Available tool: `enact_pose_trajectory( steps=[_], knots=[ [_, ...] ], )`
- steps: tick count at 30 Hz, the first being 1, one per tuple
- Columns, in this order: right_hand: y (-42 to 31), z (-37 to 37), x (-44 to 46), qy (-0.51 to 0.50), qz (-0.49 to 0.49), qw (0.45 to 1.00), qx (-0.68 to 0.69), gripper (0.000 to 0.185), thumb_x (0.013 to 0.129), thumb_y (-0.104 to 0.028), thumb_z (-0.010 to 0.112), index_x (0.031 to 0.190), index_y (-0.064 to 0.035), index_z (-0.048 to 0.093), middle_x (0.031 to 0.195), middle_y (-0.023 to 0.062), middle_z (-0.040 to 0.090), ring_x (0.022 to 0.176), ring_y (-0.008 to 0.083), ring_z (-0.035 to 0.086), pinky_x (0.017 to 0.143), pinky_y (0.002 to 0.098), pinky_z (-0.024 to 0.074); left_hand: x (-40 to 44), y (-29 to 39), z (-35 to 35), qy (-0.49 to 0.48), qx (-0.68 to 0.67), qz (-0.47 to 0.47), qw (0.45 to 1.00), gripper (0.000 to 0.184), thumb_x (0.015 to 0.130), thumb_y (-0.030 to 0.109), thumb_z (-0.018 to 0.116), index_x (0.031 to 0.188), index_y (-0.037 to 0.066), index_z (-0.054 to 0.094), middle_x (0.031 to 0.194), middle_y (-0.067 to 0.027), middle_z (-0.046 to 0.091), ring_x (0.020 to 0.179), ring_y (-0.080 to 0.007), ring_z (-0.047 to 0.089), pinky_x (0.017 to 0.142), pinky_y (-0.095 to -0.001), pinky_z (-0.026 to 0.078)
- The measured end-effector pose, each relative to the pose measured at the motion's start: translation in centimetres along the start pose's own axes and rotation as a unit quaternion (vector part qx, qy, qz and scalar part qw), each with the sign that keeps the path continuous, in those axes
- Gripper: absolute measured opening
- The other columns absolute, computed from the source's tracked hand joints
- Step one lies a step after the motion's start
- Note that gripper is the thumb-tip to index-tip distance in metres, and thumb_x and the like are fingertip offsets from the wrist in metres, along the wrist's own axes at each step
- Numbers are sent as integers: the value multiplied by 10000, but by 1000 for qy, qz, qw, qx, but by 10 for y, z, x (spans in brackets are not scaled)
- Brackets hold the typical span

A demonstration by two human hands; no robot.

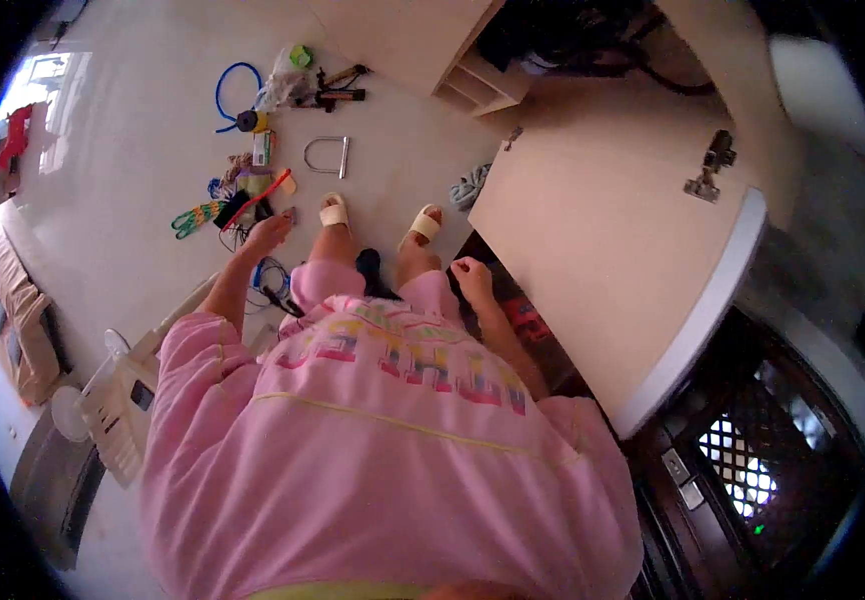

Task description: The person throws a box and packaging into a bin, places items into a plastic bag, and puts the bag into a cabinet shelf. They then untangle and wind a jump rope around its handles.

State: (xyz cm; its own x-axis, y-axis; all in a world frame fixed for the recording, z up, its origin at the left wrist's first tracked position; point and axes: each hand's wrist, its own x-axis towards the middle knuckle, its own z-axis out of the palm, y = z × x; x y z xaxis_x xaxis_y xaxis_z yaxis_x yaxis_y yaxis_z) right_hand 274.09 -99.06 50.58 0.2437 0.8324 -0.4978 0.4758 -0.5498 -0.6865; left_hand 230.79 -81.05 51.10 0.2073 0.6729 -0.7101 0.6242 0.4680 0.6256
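My left hand point(271, 234) reaches down over a pile of small goods on the floor, its fingers drawn together around a small greyish item that is too small to name. Close beside it lie a red-orange strap point(258, 199), a dark pouch-like item point(234, 209) and a green-and-yellow rope point(196, 219). A blue-and-black cable coil point(271, 284) is on the floor below the wrist. My right hand point(472, 277) hangs near my right knee with fingers curled in and nothing visible in them, beside the open cabinet door point(603, 250).
A U-shaped metal lock point(329, 156) lies ahead of my sandals point(334, 211). Farther off are a blue hose point(236, 68), a yellow-and-black spool point(253, 121) and a hand pump point(338, 96). A grey rope bundle point(470, 187) sits by the cabinet door. A white plastic chair-like item point(118, 425) stands left.
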Motion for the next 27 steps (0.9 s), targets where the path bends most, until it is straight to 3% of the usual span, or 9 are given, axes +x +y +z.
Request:
enact_pose_trajectory(
  steps=[3, 6, 9, 12, 13, 17, 19, 23, 27],
  knots=[
    [25, 34, 29, 19, 21, 1000, -6, 201, 740, -215, 595, 781, -19, 609, 677, 116, 604, 619, 210, 587, 579, 304, 448, 48, -13, 11, -24, 102, 138, 985, 229, 807, 267, 521, 838, 42, 558, 782, -68, 609, 606, -223, 561, 554, -338, 441],
    [67, 77, 85, 50, 25, 998, -6, 205, 733, -211, 604, 811, -22, 604, 705, 110, 611, 638, 197, 589, 591, 299, 448, 109, -15, 44, -32, 251, 70, 965, 236, 810, 277, 519, 882, 55, 559, 810, -105, 604, 675, -233, 579, 612, -342, 450],
    [79, 109, 152, 11, 49, 998, 27, 217, 729, -215, 609, 830, -23, 598, 751, 109, 617, 675, 191, 594, 613, 303, 454, 175, -49, 80, -53, 172, 176, 968, 230, 813, 264, 520, 910, 61, 563, 847, -110, 603, 740, -227, 589, 661, -324, 456],
    [114, 150, 219, -44, 2, 998, -44, 224, 721, -217, 615, 848, -33, 600, 784, 107, 621, 708, 198, 598, 642, 308, 465, 212, -33, 100, -75, 188, 64, 977, 221, 818, 234, 519, 952, 64, 566, 898, -101, 605, 813, -224, 587, 714, -313, 452],
    [134, 166, 241, -67, 5, 997, -38, 225, 719, -209, 615, 864, -37, 599, 796, 109, 621, 714, 203, 599, 650, 310, 467, 223, -38, 103, -83, 119, 57, 988, 231, 820, 228, 521, 994, 83, 565, 933, -90, 604, 850, -223, 582, 743, -315, 448],
    [202, 214, 304, -136, -12, 990, -46, 260, 704, -163, 613, 938, -53, 589, 911, 126, 596, 810, 251, 581, 718, 329, 461, 263, -60, 101, -100, 132, 21, 986, 271, 815, 245, 535, 1026, 77, 553, 955, -98, 598, 878, -227, 577, 769, -319, 444],
    [224, 233, 322, -150, -16, 987, -63, 289, 695, -143, 618, 969, -60, 581, 976, 132, 573, 875, 271, 561, 757, 341, 449, 261, -24, 88, -110, 420, 121, 893, 280, 819, 239, 535, 1044, 73, 545, 971, -115, 587, 897, -227, 571, 771, -316, 443],
    [264, 284, 341, -104, -78, 991, -35, 331, 683, -129, 636, 1001, -69, 564, 1033, 129, 539, 941, 277, 523, 810, 355, 422, 281, 6, 73, -74, 151, 150, 974, 255, 855, 187, 496, 1071, 54, 520, 998, -72, 567, 912, -165, 540, 796, -277, 420],
    [287, 318, 343, -38, -112, 992, -40, 349, 674, -125, 642, 1007, -64, 555, 1041, 128, 529, 990, 288, 482, 859, 358, 390, 272, 12, 74, -4, 183, 254, 950, 252, 861, 167, 487, 1086, 55, 512, 1041, -33, 551, 944, -132, 516, 826, -263, 399]
  ],
)
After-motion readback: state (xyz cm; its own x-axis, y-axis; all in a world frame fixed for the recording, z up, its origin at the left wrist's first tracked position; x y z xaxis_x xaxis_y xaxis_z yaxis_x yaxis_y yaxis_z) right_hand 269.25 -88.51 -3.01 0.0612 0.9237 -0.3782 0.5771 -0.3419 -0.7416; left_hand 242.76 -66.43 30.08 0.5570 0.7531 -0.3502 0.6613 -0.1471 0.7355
